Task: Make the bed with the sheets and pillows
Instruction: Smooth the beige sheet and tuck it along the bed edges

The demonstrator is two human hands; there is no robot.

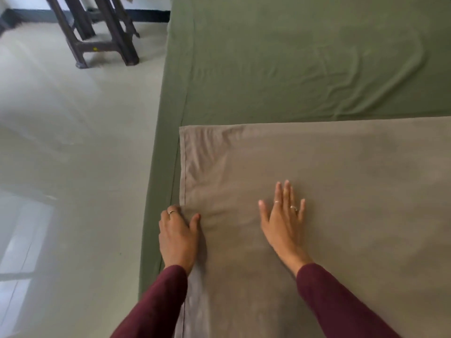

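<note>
Bed (168, 147) runs along the right side of the view, covered by a green sheet (305, 57) that drapes down over the left edge toward the floor (80, 154). Green sheet is mostly flat, with shallow wrinkles across the far half. On top of it, over the near half, lies a grey-brown sheet (353, 191); its far edge runs straight across the bed and its hemmed left edge sits just inside the bed's left edge, leaving a strip of green showing. Creases fan out near the grey-brown sheet's far-left corner and bunch up between the two hands. Left hand (178, 235) is at that left hem, fingers curled over the edge with the thumb on top of the fabric, gripping it; one ring visible. Right hand (283, 220) lies flat on the grey-brown sheet, fingers straight and spread wide, palm down, pressing the cloth; two rings visible. Both arms are in dark red sleeves (341, 306). Floor is pale, smooth and glossy, with window light reflected at lower left. Dark wooden furniture legs (105, 40) stand on the floor at top left, well apart from the bed. Dark skirting board (29, 14) runs along the far wall. No pillows in view.
</note>
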